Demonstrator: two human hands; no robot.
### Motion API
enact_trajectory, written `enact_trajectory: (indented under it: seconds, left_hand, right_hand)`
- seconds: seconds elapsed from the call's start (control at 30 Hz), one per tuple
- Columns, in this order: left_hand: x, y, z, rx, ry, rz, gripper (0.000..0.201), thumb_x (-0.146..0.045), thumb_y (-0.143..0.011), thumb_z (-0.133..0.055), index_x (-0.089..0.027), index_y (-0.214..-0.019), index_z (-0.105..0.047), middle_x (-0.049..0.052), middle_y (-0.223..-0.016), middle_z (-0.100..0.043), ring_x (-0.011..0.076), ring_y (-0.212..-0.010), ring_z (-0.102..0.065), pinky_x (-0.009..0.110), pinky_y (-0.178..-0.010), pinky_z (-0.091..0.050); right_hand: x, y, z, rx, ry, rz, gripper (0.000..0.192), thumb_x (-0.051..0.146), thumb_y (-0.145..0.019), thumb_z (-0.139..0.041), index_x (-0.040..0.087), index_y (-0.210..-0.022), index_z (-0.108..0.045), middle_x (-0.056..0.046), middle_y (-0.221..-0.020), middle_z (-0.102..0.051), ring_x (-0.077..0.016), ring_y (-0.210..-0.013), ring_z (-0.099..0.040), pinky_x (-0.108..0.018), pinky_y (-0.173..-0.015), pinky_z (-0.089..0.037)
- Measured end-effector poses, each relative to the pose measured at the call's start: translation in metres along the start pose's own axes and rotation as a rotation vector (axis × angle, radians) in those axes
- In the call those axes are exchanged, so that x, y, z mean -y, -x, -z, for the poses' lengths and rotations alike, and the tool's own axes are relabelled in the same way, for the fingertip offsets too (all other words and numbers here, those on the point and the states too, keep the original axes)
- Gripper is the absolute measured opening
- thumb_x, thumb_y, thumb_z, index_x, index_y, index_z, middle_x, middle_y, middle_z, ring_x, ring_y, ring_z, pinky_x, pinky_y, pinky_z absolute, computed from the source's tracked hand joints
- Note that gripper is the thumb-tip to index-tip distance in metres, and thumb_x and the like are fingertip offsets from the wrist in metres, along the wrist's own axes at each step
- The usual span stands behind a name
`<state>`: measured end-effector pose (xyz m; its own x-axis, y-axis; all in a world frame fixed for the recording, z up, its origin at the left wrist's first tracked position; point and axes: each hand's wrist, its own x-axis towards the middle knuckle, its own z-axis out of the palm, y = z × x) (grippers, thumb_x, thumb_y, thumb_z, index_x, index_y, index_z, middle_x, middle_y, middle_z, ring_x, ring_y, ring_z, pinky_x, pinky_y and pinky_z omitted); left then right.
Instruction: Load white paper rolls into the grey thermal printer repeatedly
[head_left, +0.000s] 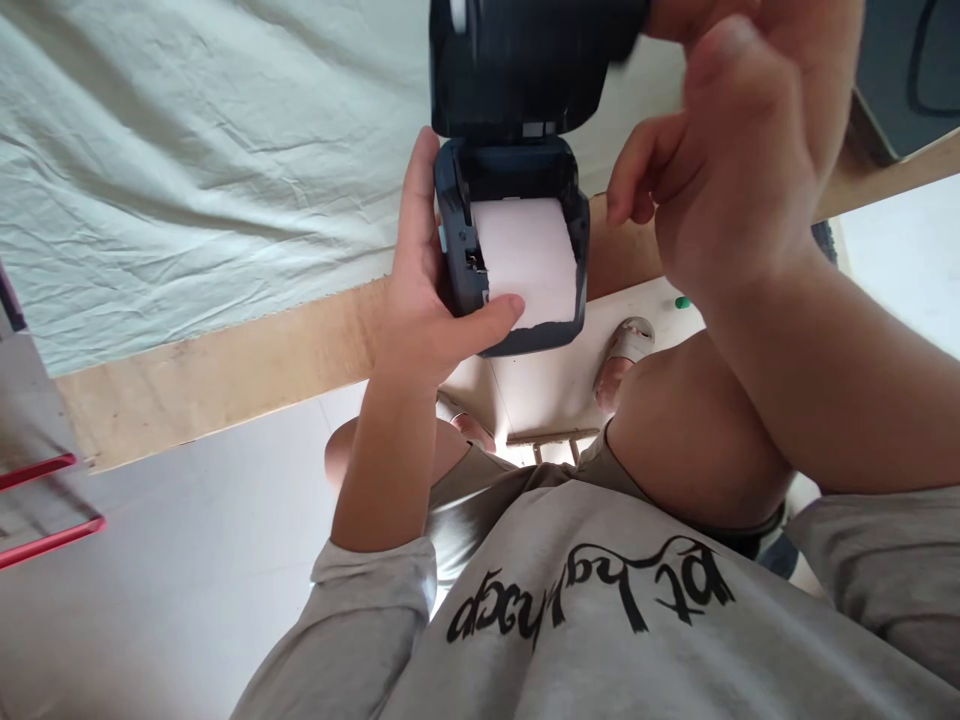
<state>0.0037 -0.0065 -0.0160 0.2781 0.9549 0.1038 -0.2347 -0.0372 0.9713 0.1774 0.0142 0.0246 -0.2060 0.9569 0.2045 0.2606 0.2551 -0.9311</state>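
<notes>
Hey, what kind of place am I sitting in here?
Probably a home or small workroom, not a shop floor: a plywood table draped with a wrinkled pale green cloth, a light tiled floor, sandalled feet. The left hand holds an open dark printer with its paper roll.

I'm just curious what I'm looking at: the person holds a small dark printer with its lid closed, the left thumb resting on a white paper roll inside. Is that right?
Not quite: the lid is open, swung up and held by the right hand. The head view shows it. The rest stands: the left hand grips the small dark printer, its thumb resting on the white paper roll inside.
</notes>
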Motion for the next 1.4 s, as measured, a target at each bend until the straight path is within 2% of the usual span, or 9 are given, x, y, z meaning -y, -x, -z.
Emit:
enact_trajectory:
  seconds: [0.1,0.23,0.3,0.47,0.73,0.87,1.13,1.23,1.4]
  left_hand:
    - [0.000,0.002,0.002,-0.020,-0.018,0.023,0.088,-0.020,-0.049,-0.066,-0.038,-0.125,-0.025,-0.004,-0.131,-0.036,0.0209,-0.117,-0.042,0.033,-0.096,-0.042]
    - [-0.002,0.004,0.002,-0.026,-0.001,0.053,0.088,-0.019,-0.049,-0.067,-0.038,-0.124,-0.026,-0.005,-0.134,-0.034,0.0229,-0.122,-0.038,0.036,-0.104,-0.036]
    - [-0.004,0.003,0.001,-0.027,0.007,0.048,0.085,-0.020,-0.049,-0.067,-0.038,-0.122,-0.028,-0.006,-0.134,-0.033,0.0226,-0.124,-0.036,0.037,-0.106,-0.035]
    - [-0.005,0.003,0.000,-0.010,0.019,0.041,0.084,-0.020,-0.049,-0.065,-0.038,-0.121,-0.028,-0.004,-0.132,-0.036,0.0223,-0.123,-0.038,0.037,-0.105,-0.037]
    - [-0.003,0.001,-0.001,-0.025,0.109,0.024,0.075,-0.028,-0.051,-0.068,-0.037,-0.117,-0.033,-0.004,-0.124,-0.041,0.0220,-0.124,-0.036,0.037,-0.105,-0.035]
    - [-0.004,0.000,0.000,-0.017,0.229,0.064,0.048,-0.045,-0.066,-0.056,-0.036,-0.111,-0.040,-0.003,-0.115,-0.048,0.0219,-0.120,-0.038,0.038,-0.099,-0.040]
    - [-0.013,-0.001,-0.005,-0.029,0.270,0.091,0.029,-0.038,-0.076,-0.047,-0.029,-0.104,-0.047,-0.004,-0.112,-0.052,0.0208,-0.128,-0.028,0.039,-0.105,-0.035]
    - [-0.015,-0.003,-0.005,-0.058,0.280,0.106,0.025,-0.033,-0.082,-0.036,-0.028,-0.104,-0.046,-0.004,-0.110,-0.053,0.0200,-0.129,-0.027,0.039,-0.103,-0.035]
    - [-0.013,-0.008,0.002,0.007,0.348,0.107,0.026,-0.035,-0.077,-0.040,-0.033,-0.101,-0.049,-0.004,-0.100,-0.058,0.0187,-0.126,-0.032,0.035,-0.105,-0.033]
  right_hand:
    - [0.000,-0.001,-0.002,-0.113,-0.039,0.011,0.043,0.038,-0.082,-0.023,0.016,-0.119,-0.021,-0.003,-0.106,-0.043,-0.0035,-0.099,-0.048,-0.008,-0.048,-0.033]
    - [-0.007,-0.003,-0.002,0.021,0.115,-0.052,0.037,0.038,-0.079,-0.034,0.014,-0.106,-0.042,-0.003,-0.107,-0.045,0.0010,-0.094,-0.045,-0.008,-0.071,-0.040]
    - [-0.011,-0.003,-0.002,0.135,0.165,-0.041,0.045,0.045,-0.076,-0.038,0.017,-0.112,-0.040,-0.001,-0.110,-0.044,0.0005,-0.099,-0.043,-0.009,-0.082,-0.039]
    - [-0.014,0.000,-0.002,0.306,0.399,0.041,0.058,0.055,-0.074,-0.034,0.022,-0.121,-0.030,0.000,-0.115,-0.041,0.0031,-0.088,-0.042,-0.010,-0.076,-0.035]
    - [-0.019,-0.001,-0.002,0.280,0.336,0.129,0.062,0.057,-0.065,-0.046,0.019,-0.112,-0.034,-0.002,-0.108,-0.042,0.0017,-0.088,-0.040,-0.011,-0.078,-0.036]
    - [-0.020,0.000,-0.004,0.273,0.345,0.114,0.060,0.057,-0.067,-0.043,0.020,-0.112,-0.034,-0.002,-0.111,-0.040,0.0016,-0.087,-0.040,-0.011,-0.077,-0.035]
    - [-0.018,0.002,-0.005,0.354,0.187,0.143,0.057,0.052,-0.077,-0.028,0.016,-0.120,-0.021,-0.005,-0.110,-0.037,0.0017,-0.086,-0.037,-0.013,-0.078,-0.035]
    - [-0.020,0.002,-0.005,0.347,0.151,0.147,0.058,0.053,-0.075,-0.032,0.017,-0.119,-0.022,-0.004,-0.112,-0.036,0.0008,-0.089,-0.038,-0.014,-0.081,-0.036]
    - [-0.022,0.000,-0.006,0.303,0.097,0.150,0.058,0.052,-0.073,-0.039,0.020,-0.119,-0.024,-0.003,-0.113,-0.038,-0.0008,-0.092,-0.038,-0.015,-0.083,-0.037]
